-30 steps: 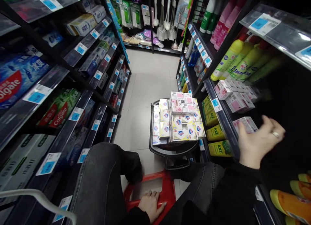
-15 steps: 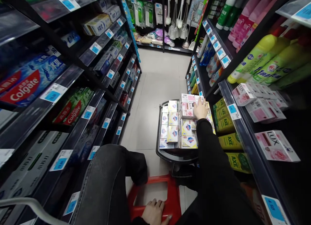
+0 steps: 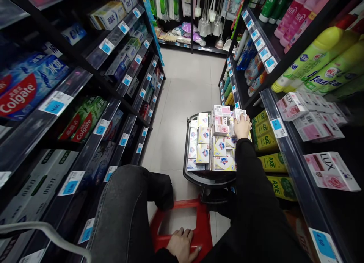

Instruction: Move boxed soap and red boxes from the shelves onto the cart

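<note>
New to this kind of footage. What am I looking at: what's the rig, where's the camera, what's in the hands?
No machine here: it's a person's two bare hands, seen from one camera worn on the head, looking forward and down a shop aisle. The left hand rests on what looks like a red stool. The right hand has its fingers on a small pink-and-white box; how firmly, I can't tell. That box is among other stacked boxes in a black basket. On the right-hand shelf are LUX boxes; on the left, Colgate packs.
</note>
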Tool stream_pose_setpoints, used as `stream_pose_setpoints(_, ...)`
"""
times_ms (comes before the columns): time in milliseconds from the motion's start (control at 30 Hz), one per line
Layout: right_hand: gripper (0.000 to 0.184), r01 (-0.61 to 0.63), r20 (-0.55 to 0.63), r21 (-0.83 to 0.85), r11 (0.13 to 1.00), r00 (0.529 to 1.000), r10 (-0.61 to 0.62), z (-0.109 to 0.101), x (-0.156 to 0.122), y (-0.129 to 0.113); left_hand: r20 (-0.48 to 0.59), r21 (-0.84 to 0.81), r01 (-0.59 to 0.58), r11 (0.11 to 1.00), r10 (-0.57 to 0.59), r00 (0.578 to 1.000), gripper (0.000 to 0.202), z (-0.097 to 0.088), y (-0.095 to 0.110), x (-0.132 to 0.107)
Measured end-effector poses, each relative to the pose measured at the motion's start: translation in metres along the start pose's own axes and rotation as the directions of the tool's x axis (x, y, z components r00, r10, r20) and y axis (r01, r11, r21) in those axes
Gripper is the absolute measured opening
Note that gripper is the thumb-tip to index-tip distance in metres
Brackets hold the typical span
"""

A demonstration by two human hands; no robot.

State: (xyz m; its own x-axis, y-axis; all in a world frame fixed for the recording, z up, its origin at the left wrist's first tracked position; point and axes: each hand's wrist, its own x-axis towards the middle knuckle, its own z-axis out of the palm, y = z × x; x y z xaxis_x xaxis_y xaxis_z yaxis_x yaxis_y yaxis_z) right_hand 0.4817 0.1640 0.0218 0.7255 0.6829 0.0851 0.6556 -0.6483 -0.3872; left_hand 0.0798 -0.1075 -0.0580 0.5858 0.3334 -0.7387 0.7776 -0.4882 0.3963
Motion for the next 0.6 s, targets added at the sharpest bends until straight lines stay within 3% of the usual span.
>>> stream_pose_setpoints(100,0.062,0.006,-0.016,0.051,0.999,1.0,-0.005,-0.004,0.016,0.015,-0.008,-0.001,-0.001,1.0,0.001,1.0,0.065,0.002,-0.001,0.0)
stream_pose_setpoints(200,0.054,-0.183,-0.006,0.134,0.974,0.983,0.185,-0.011,0.04,0.042,-0.017,-0.006,-0.004,1.0,0.004,1.0,0.064,0.006,-0.003,0.001)
stream_pose_setpoints(267,0.047,-0.288,0.068,0.162,0.944,0.957,0.281,-0.013,0.054,0.061,-0.016,-0.009,0.007,1.0,-0.007,1.0,0.063,0.008,-0.004,0.002)
stream_pose_setpoints(400,0.031,-0.278,0.175,0.198,0.94,0.953,0.246,-0.006,0.067,0.084,-0.008,0.004,0.019,1.0,-0.019,1.0,0.061,0.009,-0.005,0.002)
stream_pose_setpoints(600,0.026,-0.229,0.182,0.191,0.954,0.964,0.195,0.007,0.069,0.089,0.003,0.017,0.023,1.0,-0.023,1.0,0.063,0.012,-0.006,0.003)
